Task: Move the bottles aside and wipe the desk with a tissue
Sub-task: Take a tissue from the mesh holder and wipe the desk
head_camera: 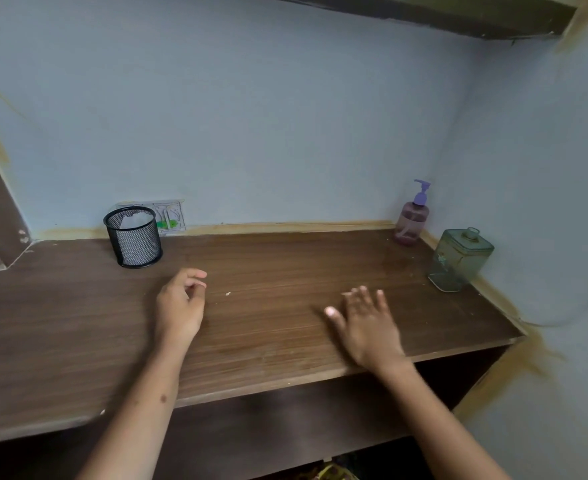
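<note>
Head view: brown wooden desk set into a corner of blue walls. Left hand over the desk's middle-left, fingers loosely curled, holding nothing. Right hand near the front edge, right of centre, fingers spread flat, empty; whether the palm touches the wood cannot be told. Purple pump bottle upright in the far right corner. Green square bottle upright against the right edge, just in front of it and apart from it. Black mesh cup at the far edge, left side, with white crumpled material inside, possibly the tissue. Small pale crumb between the hands. Risks, judged: a wide wipe toward the right edge could knock the green bottle over or off; snatching the tissue could tip the light mesh cup.
</note>
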### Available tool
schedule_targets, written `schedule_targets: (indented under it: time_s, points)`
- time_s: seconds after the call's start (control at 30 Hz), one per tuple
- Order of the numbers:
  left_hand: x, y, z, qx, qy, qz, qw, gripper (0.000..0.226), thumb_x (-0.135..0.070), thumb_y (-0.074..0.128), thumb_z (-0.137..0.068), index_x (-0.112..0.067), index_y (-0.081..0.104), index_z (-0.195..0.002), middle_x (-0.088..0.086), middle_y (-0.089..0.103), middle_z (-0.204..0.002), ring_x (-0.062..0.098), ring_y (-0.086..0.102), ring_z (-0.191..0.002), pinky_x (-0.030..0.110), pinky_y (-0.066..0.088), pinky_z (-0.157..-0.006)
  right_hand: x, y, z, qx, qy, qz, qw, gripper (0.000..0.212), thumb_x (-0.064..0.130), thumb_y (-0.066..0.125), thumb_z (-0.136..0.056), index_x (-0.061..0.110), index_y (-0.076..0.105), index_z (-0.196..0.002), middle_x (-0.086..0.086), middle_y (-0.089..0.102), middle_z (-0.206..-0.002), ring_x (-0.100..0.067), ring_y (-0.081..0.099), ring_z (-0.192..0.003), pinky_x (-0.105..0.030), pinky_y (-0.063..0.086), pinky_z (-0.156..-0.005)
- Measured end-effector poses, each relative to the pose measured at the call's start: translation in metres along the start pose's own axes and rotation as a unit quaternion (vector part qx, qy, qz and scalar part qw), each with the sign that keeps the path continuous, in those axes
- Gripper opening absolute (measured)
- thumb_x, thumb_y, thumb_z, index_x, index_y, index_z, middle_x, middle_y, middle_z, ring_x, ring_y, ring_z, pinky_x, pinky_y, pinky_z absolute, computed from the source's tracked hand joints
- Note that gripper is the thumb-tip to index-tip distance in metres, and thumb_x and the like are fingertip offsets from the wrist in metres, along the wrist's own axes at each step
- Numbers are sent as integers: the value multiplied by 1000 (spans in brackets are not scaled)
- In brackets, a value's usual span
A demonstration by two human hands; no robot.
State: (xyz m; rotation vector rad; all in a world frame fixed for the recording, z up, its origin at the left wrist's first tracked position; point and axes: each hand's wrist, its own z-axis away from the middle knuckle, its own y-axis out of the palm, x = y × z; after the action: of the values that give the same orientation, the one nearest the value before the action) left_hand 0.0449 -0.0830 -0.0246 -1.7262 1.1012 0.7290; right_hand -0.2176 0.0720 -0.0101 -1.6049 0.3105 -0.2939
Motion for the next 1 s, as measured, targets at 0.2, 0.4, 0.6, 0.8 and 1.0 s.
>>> schedule_targets:
  time_s: [0.2,0.4,0.6,0.8,1.0]
  points:
    - [-1,0,0,-2,4,3,1000,27,4,54,-83,-20,64,-90,4,69,-81,30,59,-67,35,46,-70,-65,-7,13,65,162,-39,984,79,59,4,-95,3,10,-152,-12,10,-161,-21,2,-149,-39,-5,-120]
    - [-2,-1,1,-4,-3,0,1000,26,3,54,-83,-20,64,-91,2,69,-83,25,56,-63,29,41,-67,-29,2,3,67,154,-78,983,83,60,9,-96,-3,3,-150,-17,3,-160,-25,-1,-149,-37,-6,-119]
    - [-3,-4,2,-8,-6,-2,1000,31,6,54,-81,-23,62,-90,-2,68,-80,19,53,-61,28,38,-67,-8,-9,-30,58,199,-122,971,82,57,12,-98,-8,6,-149,-22,6,-159,-29,3,-149,-39,-2,-121]
    - [0,-2,1,-8,-5,5,1000,32,6,54,-81,-24,62,-89,-1,69,-81,22,54,-61,30,41,-67,51,-4,-27,55,-17,-112,992,83,59,13,-95,-3,10,-151,-18,9,-160,-26,6,-149,-35,-3,-119]
    - [1,-4,2,-11,-13,1,1000,31,4,54,-82,-23,63,-90,-2,69,-81,23,58,-68,30,41,-68,84,0,-2,23,-170,-112,979,73,54,9,-97,5,19,-151,-9,17,-160,-17,11,-149,-23,-7,-115]
